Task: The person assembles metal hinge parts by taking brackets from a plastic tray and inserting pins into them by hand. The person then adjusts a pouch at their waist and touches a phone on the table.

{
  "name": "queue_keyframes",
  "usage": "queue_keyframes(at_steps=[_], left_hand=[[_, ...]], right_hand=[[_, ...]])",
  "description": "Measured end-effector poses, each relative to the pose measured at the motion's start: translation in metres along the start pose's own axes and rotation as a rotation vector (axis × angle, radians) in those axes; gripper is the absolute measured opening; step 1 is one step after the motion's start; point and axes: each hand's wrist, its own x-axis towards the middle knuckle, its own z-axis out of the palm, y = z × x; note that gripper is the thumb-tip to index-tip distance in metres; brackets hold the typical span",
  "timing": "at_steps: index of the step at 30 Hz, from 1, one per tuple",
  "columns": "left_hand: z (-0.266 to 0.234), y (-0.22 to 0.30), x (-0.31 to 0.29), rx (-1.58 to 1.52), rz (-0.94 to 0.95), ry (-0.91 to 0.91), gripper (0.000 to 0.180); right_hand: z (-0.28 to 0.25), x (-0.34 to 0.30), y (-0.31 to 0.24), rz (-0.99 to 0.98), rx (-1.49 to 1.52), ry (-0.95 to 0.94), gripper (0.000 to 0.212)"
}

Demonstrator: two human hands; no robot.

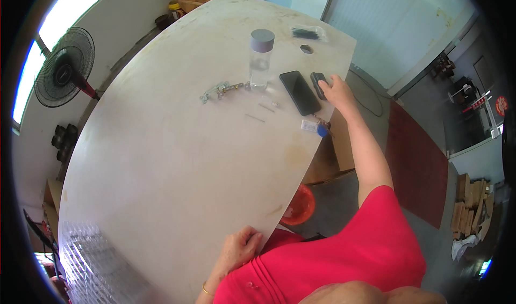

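My right arm stretches across the table, and my right hand (337,93) has its thumb and fingers at a small dark handheld device (316,80) near the right edge. Just left of it lies a black smartphone (300,93), screen up. A small white bottle with a blue cap (309,125) lies by the edge below the phone, beside a little brown trinket (326,123). Close to my body, my left hand (242,248) rests on the table edge with its fingers curled in and nothing visible in them.
A clear bottle with a grey lid (262,42) stands upright beside a string of small metal parts (221,90). Two thin rods (255,117) lie nearer. Farther off are a tape roll (306,49) and a plastic bag (309,33). Transparent trays (97,261) sit lower left.
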Motion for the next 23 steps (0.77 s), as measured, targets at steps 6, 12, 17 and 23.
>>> queue_keyframes(at_steps=[6, 12, 17, 23], left_hand=[[0.002, -0.003, 0.001, -0.018, 0.024, 0.018, 0.027], [0.003, -0.002, 0.002, -0.021, 0.096, 0.042, 0.025], [0.003, -0.011, -0.001, -0.027, 0.129, 0.041, 0.024], [0.015, -0.039, -0.008, -0.426, 0.086, 0.098, 0.025]], right_hand=[[-0.004, 0.001, -0.024, -0.052, -0.181, -0.074, 0.061], [0.003, 0.023, 0.002, -0.083, -0.165, -0.117, 0.055], [-0.022, -0.018, -0.007, -0.292, -0.05, 0.105, 0.063], [-0.068, -0.161, -0.091, -0.965, 0.257, -0.45, 0.066]])
